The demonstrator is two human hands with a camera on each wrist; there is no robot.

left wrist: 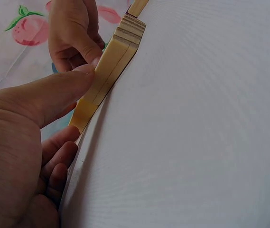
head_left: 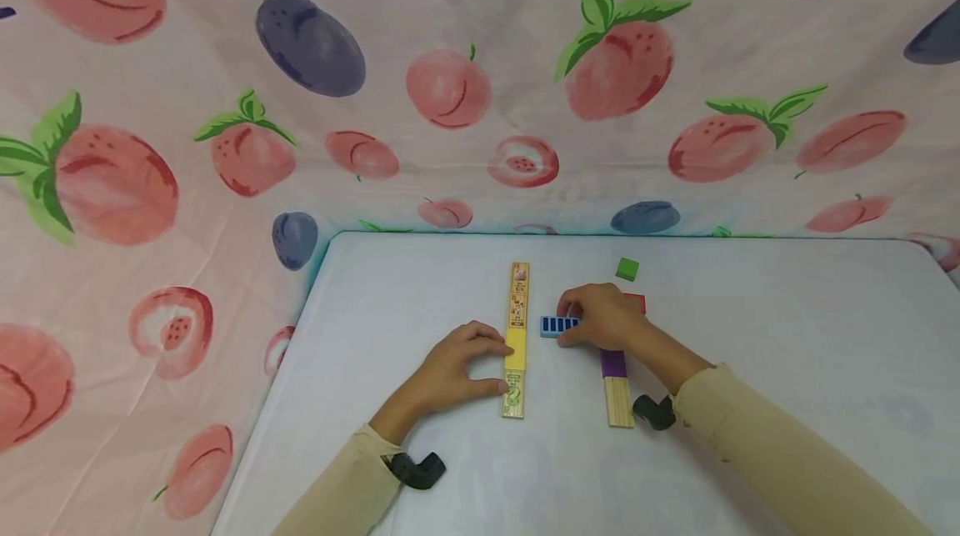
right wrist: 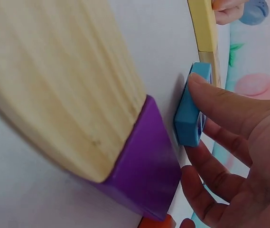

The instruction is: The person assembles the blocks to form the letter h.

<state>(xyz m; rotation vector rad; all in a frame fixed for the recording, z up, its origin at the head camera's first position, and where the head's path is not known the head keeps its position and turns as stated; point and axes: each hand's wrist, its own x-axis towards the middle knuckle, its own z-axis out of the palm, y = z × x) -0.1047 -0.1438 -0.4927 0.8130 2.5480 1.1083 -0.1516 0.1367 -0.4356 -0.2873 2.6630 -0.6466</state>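
Note:
My right hand [head_left: 603,315] pinches a blue block [head_left: 553,326] with dark stripes, thumb on one long side and fingers on the other. The block [right wrist: 187,114] lies flat, right of a straight row of blocks. That row has a pale block with a green print [head_left: 513,398], a plain yellow block [head_left: 516,348] and two printed blocks [head_left: 518,311] at the far end. At its left side, my left hand [head_left: 457,363] rests its thumb on the pale block and its fingertips by the yellow one, fingers loosely bent.
Under and beside the right hand runs a second row: a bare wood block [head_left: 619,403], a purple block [head_left: 613,363] and a red block [head_left: 637,303], partly hidden. Beyond it lies a green block [head_left: 627,269]. A fruit-print cloth [head_left: 525,102] hangs behind the white table [head_left: 787,336].

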